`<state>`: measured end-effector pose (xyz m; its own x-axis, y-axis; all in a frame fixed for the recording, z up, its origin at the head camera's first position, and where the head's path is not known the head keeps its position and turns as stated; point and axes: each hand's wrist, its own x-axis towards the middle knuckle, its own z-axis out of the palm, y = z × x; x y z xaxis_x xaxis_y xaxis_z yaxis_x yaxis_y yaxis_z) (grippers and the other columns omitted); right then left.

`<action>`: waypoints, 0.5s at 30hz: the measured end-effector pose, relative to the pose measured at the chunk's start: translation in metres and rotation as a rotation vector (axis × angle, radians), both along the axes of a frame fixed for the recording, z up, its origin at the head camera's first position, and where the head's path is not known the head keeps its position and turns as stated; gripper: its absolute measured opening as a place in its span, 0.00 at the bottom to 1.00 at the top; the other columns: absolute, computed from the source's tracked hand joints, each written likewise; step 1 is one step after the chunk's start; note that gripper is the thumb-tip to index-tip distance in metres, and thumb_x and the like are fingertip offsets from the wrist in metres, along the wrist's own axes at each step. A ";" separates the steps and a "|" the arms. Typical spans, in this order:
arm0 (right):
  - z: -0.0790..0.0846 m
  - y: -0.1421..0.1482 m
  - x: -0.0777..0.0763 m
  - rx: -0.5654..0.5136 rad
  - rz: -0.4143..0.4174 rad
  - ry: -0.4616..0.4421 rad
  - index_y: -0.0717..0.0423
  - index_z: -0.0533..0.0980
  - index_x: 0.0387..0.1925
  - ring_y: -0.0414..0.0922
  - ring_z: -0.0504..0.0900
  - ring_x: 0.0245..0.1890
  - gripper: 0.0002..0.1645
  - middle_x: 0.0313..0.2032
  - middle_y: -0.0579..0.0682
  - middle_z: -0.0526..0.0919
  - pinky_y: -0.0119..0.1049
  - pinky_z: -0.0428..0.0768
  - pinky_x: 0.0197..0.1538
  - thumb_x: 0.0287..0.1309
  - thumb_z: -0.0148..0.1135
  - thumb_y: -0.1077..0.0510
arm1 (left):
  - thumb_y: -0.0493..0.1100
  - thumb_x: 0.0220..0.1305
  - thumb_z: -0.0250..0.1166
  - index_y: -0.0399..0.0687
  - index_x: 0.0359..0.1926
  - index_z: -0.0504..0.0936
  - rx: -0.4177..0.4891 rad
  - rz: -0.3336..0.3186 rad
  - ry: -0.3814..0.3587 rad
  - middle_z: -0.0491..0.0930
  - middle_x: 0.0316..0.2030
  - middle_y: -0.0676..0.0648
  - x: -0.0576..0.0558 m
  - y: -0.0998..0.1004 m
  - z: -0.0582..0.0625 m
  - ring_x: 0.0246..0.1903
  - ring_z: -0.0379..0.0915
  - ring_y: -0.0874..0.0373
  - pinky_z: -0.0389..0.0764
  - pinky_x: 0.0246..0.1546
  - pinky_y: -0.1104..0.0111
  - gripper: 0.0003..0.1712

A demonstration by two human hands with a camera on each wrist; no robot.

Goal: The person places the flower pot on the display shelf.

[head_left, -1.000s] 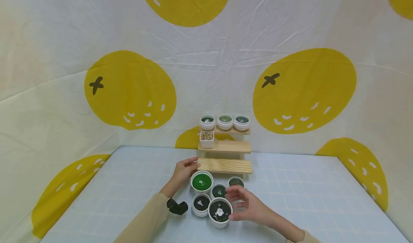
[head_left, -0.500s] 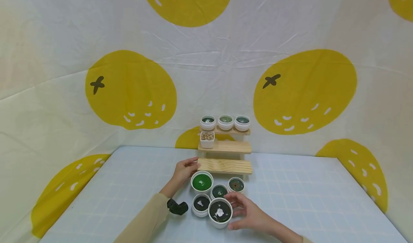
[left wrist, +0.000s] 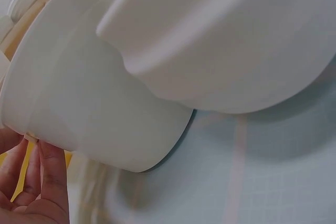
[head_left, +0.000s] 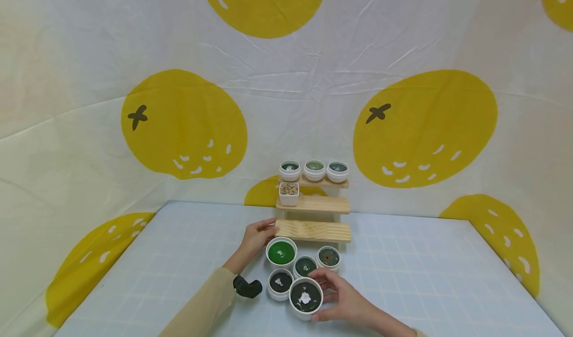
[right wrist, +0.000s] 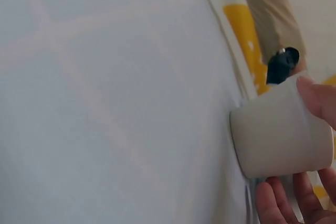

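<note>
My left hand [head_left: 256, 237] holds the left end of the lowest step of a three-tier wooden display stand [head_left: 313, 231]. In the left wrist view, its fingertips [left wrist: 51, 153] close on a wooden edge, partly hidden behind white pots. My right hand [head_left: 342, 299] grips the nearest white pot [head_left: 306, 317], which has a dark filling with a white patch. The right wrist view shows the thumb on the pot's rim and fingers on its opposite side. Beside it stand a green-filled pot [head_left: 281, 252], a dark-filled pot [head_left: 280, 282], a small dark-green pot [head_left: 306, 266] and a brownish-green pot [head_left: 329, 257].
Three white pots, including the middle one [head_left: 314, 170], line the stand's top tier. A square pot of pebble-like pieces [head_left: 288, 194] sits on the middle tier's left. A black device [head_left: 247, 287] is on my left wrist. Behind the checked tabletop [head_left: 416, 267] hangs a fruit-print cloth [head_left: 300, 123].
My right hand has shifted slightly left and nearer, settling around the front pot, which has moved slightly nearer. My left hand stays at the stand.
</note>
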<state>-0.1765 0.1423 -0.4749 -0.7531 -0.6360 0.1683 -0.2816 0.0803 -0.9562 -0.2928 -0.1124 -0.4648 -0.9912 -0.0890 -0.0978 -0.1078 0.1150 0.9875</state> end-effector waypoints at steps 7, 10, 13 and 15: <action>0.001 -0.004 0.002 -0.011 0.028 0.018 0.64 0.65 0.60 0.33 0.77 0.48 0.42 0.54 0.67 0.73 0.31 0.81 0.51 0.42 0.76 0.63 | 0.37 0.61 0.65 0.36 0.57 0.78 0.019 -0.015 0.022 0.82 0.41 0.41 0.002 0.000 0.001 0.29 0.76 0.67 0.80 0.31 0.77 0.23; 0.001 -0.005 0.002 -0.009 0.038 0.010 0.63 0.65 0.60 0.34 0.77 0.49 0.43 0.55 0.66 0.73 0.31 0.80 0.53 0.43 0.76 0.62 | 0.38 0.61 0.65 0.36 0.58 0.77 0.023 -0.016 0.018 0.82 0.42 0.41 0.002 0.000 0.003 0.30 0.76 0.67 0.80 0.31 0.77 0.24; 0.001 -0.007 0.002 -0.007 0.054 -0.002 0.62 0.64 0.61 0.34 0.77 0.51 0.44 0.56 0.66 0.73 0.30 0.79 0.54 0.43 0.76 0.61 | 0.38 0.61 0.65 0.35 0.58 0.77 0.020 -0.018 0.021 0.82 0.43 0.40 0.002 0.000 0.004 0.31 0.75 0.67 0.80 0.32 0.77 0.24; 0.001 -0.008 0.003 -0.012 0.065 -0.003 0.62 0.63 0.61 0.34 0.77 0.52 0.44 0.56 0.66 0.73 0.31 0.79 0.55 0.44 0.76 0.61 | 0.38 0.61 0.66 0.35 0.58 0.77 0.015 -0.019 0.024 0.82 0.43 0.39 0.002 -0.001 0.004 0.31 0.75 0.67 0.81 0.33 0.76 0.24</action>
<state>-0.1740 0.1348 -0.4743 -0.7108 -0.6815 0.1741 -0.2828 0.0503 -0.9579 -0.2909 -0.1130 -0.4606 -0.9948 -0.0686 -0.0748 -0.0816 0.1019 0.9914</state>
